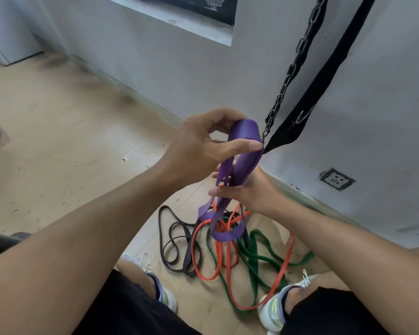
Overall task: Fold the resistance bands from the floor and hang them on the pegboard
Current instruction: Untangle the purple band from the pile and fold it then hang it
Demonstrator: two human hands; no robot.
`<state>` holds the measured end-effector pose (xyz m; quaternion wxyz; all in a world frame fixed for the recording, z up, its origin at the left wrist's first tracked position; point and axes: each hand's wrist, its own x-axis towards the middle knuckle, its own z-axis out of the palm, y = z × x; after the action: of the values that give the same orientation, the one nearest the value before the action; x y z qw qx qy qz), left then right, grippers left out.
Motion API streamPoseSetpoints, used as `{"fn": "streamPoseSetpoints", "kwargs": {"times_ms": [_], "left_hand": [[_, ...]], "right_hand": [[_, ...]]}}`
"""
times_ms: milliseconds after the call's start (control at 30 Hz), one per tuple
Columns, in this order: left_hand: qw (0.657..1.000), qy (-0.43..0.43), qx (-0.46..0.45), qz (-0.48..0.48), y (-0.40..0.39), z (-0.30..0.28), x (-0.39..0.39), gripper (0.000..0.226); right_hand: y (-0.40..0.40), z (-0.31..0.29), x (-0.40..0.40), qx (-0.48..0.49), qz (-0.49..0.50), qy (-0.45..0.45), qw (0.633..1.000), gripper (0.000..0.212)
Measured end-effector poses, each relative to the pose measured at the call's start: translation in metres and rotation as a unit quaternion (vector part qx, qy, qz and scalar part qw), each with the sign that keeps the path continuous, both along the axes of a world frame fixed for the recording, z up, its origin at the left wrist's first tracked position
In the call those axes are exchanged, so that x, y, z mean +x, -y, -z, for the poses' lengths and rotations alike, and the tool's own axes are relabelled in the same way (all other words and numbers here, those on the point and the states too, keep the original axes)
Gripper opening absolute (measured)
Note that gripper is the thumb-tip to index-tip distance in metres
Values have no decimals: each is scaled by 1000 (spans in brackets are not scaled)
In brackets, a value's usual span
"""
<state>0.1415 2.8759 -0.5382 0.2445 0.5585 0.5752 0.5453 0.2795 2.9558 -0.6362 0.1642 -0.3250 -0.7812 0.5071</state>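
A wide purple resistance band (pixel 245 155) hangs folded between both hands above the floor. My left hand (pixel 198 146) pinches its top fold between thumb and fingers. Just below it, my right hand (pixel 247 189) grips the doubled strands, and the band's lower loops dangle beneath it. On the floor under them lie an orange band (pixel 286 262), a green band (pixel 254 259) and a thin black band (pixel 172 240), tangled in a loose pile. No pegboard is in view.
A black strap (pixel 324 73) and a metal chain (pixel 290 71) hang against the white wall on the right. A wall socket (pixel 336 179) sits low on that wall. My two shoes (pixel 273 310) flank the pile on the tan floor.
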Motion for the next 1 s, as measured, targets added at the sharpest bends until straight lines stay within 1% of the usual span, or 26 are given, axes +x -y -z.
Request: {"fn": "streamPoseSetpoints", "kwargs": {"times_ms": [67, 100, 167, 267, 300, 367, 433, 500, 567, 633, 700, 767, 833, 867, 900, 933, 967, 1000], "left_hand": [[1000, -5, 22, -13, -1, -2, 2, 26], [999, -11, 32, -23, -1, -3, 2, 26], [998, -22, 43, -51, -1, -5, 0, 25], [994, -12, 43, -97, -1, -8, -7, 22], [993, 13, 38, -112, -2, -9, -11, 20], [983, 108, 19, -148, -3, -12, -20, 16], [968, 186, -8, -169, -4, -14, -29, 20], [961, 214, -26, -175, -4, -15, -35, 24], [948, 258, -43, -179, -7, -13, -41, 23], [919, 332, -81, -199, -10, -9, -49, 25], [885, 394, -125, -215, -11, -3, -59, 21], [867, 413, -147, -238, -11, 1, -70, 16], [865, 384, -159, -283, -14, 5, -76, 11], [875, 338, -160, -307, -15, 7, -78, 18], [894, 269, -151, -323, -14, 9, -78, 30], [918, 194, -131, -318, -13, 10, -75, 42], [944, 129, -119, -278, -12, 10, -69, 53], [967, 81, -125, -208, -10, 9, -60, 62]], "right_hand": [[0, 3, -2, -18, 29, -3, 999, 87], [1, 4, -2, -24, 40, -1, 999, 86], [2, 3, -2, -34, 46, 16, 998, 75], [7, 1, 0, -6, 47, 19, 999, 43], [7, 0, 2, 11, 52, 15, 998, 36], [2, -5, 3, 34, 59, 10, 998, 27], [-6, -11, 4, 24, 55, 8, 998, 20], [-10, -14, 5, 10, 37, 25, 999, 19], [-3, -12, 6, 8, -8, 58, 998, 24], [6, -6, 6, 24, -33, 81, 996, 27], [9, -5, 6, 39, -30, 89, 995, 25], [6, -11, 7, 36, -22, 82, 996, 24], [0, -20, 10, 36, -8, 64, 997, 35], [-3, -25, 12, 36, -3, 58, 998, 41], [-5, -29, 13, 41, -1, 55, 998, 43], [-7, -33, 14, 49, -3, 55, 997, 41], [-8, -36, 15, 61, -10, 58, 996, 39], [-8, -39, 16, 73, -21, 60, 995, 39]]}}
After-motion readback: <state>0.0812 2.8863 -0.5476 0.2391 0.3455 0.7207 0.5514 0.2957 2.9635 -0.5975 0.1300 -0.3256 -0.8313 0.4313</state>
